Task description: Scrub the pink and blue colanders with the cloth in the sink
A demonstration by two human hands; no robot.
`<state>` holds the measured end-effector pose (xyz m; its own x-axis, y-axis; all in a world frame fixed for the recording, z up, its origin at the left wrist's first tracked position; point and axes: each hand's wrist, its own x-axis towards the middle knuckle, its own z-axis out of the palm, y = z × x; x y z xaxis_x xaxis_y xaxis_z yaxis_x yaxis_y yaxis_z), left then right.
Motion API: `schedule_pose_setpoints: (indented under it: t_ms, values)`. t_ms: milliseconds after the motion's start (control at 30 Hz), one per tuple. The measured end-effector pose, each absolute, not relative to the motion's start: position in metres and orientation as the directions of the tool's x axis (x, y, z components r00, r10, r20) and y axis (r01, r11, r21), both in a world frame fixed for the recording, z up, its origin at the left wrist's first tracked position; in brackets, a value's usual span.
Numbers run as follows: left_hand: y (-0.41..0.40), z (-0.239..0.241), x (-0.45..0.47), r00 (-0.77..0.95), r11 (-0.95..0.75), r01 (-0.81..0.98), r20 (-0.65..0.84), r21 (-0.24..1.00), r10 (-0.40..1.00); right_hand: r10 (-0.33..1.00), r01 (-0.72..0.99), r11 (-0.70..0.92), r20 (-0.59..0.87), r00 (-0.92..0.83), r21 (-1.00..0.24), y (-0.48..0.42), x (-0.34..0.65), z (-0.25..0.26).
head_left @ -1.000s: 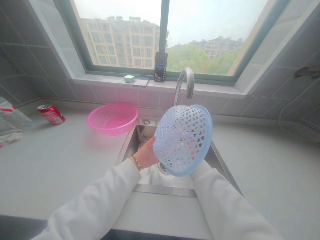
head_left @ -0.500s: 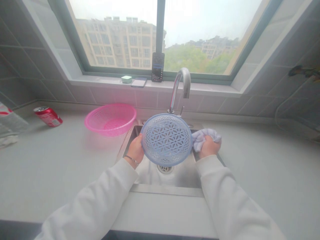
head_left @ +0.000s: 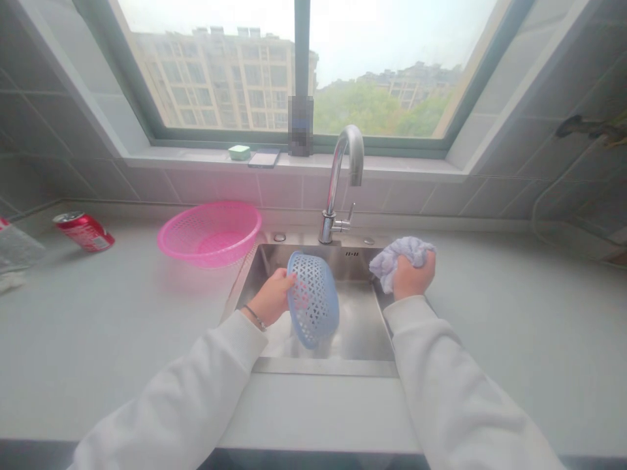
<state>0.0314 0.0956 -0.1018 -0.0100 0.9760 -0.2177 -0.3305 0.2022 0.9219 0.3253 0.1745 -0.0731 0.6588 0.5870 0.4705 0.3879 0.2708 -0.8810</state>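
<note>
My left hand (head_left: 270,297) grips the rim of a pale blue perforated plastic basket (head_left: 312,300), which is tilted on edge low over the stainless steel sink (head_left: 355,264). My right hand (head_left: 414,275) is closed around a crumpled lilac cloth (head_left: 396,260) above the sink's right rim. The cloth is apart from the basket, with a gap of bare sink between them. Both white sleeves enter from the bottom of the view. The basket's far side is hidden.
A chrome faucet (head_left: 340,189) rises behind the sink. On the left counter are a pink mesh basket (head_left: 209,234), a red soda can (head_left: 84,232) and a plastic bag (head_left: 14,248). A green soap box (head_left: 239,153) and phones stand on the windowsill.
The blue basket has swung from facing me to edge-on and moved down and left, away from the cloth. My right hand and the cloth are now separated from it.
</note>
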Motion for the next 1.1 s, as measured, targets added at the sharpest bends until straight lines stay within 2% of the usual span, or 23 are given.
schedule_pose_setpoints:
  t_ms: [133, 233, 300, 367, 467, 533, 633, 767, 833, 933, 1000, 1100]
  values:
    - [0.092, -0.094, 0.034, 0.116, 0.227, -0.417, -0.196, 0.88, 0.974, 0.641, 0.396, 0.237, 0.449, 0.622, -0.887, 0.17, 0.317, -0.072]
    - [0.092, -0.093, 0.036, 0.114, 0.235, -0.392, -0.206, 0.89, 0.972, 0.687, 0.453, 0.312, 0.528, 0.5, -0.835, 0.161, 0.305, -0.074]
    - [0.093, -0.096, 0.04, 0.108, 0.242, -0.324, -0.219, 0.914, 0.97, 0.718, 0.491, 0.426, 0.614, 0.327, -0.76, 0.151, 0.293, -0.076]
    - [0.094, -0.1, 0.044, 0.086, 0.199, -0.228, -0.184, 0.953, 0.979, 0.748, 0.498, 0.542, 0.659, 0.083, -0.677, 0.138, 0.277, -0.076]
    - [0.094, -0.104, 0.049, 0.026, 0.061, -0.076, -0.059, 0.995, 0.998, 0.76, 0.512, 0.634, 0.589, -0.275, -0.579, 0.116, 0.252, -0.075]
    - [0.094, -0.104, 0.049, 0.003, -0.03, 0.021, 0.03, 0.999, 1.0, 0.743, 0.543, 0.664, 0.532, -0.405, -0.514, 0.109, 0.243, -0.074]
    - [0.091, -0.1, 0.046, 0.019, -0.146, 0.142, 0.145, 0.979, 0.989, 0.774, 0.613, 0.622, 0.499, -0.39, -0.486, 0.119, 0.248, -0.072]
    - [0.087, -0.094, 0.045, 0.067, -0.187, 0.199, 0.177, 0.962, 0.982, 0.842, 0.702, 0.472, 0.508, -0.181, -0.533, 0.139, 0.269, -0.071]
    - [0.086, -0.092, 0.048, 0.096, -0.221, 0.249, 0.203, 0.943, 0.974, 0.793, 0.697, 0.535, 0.568, -0.218, -0.478, 0.133, 0.266, -0.07]
    - [0.087, -0.093, 0.051, 0.172, -0.333, 0.331, 0.29, 0.883, 0.941, 0.593, 0.563, 0.771, 0.657, -0.466, -0.297, 0.11, 0.247, -0.071]
    - [0.087, -0.093, 0.05, 0.231, -0.393, 0.354, 0.328, 0.849, 0.916, 0.503, 0.506, 0.835, 0.669, -0.547, -0.214, 0.101, 0.238, -0.072]
    - [0.085, -0.087, 0.045, 0.244, -0.366, 0.372, 0.291, 0.853, 0.925, 0.598, 0.6, 0.75, 0.673, -0.436, -0.278, 0.118, 0.248, -0.072]
